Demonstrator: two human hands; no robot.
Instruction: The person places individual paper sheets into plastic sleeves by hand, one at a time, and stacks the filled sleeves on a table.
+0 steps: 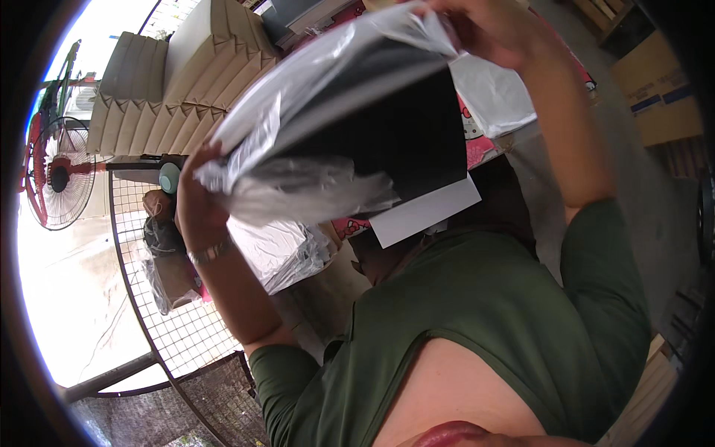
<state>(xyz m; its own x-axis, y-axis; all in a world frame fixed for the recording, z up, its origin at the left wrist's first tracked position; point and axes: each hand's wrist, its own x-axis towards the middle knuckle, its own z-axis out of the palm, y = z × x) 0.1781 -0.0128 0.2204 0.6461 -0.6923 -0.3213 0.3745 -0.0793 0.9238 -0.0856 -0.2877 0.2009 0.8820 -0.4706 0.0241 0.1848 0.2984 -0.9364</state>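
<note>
A black flat panel (417,127) with a white strip (428,212) along its near edge is tilted up in front of my chest. A clear plastic bag (298,182) covers its far and left parts, and the near right part of the black surface is bare. At the left end of the bag, my left hand (199,190) is closed on the gathered plastic. My right hand (491,30) grips the bag's far right corner, some fingertips hidden behind the plastic. Whether either hand also pinches the panel cannot be made out.
Beige folded packs (216,67) are stacked at the far left. A plastic-wrapped white pack (275,249) lies below my left hand, another (491,93) near my right forearm. A fan (59,175) and wire mesh (164,298) stand left; a cardboard box (659,89) is right.
</note>
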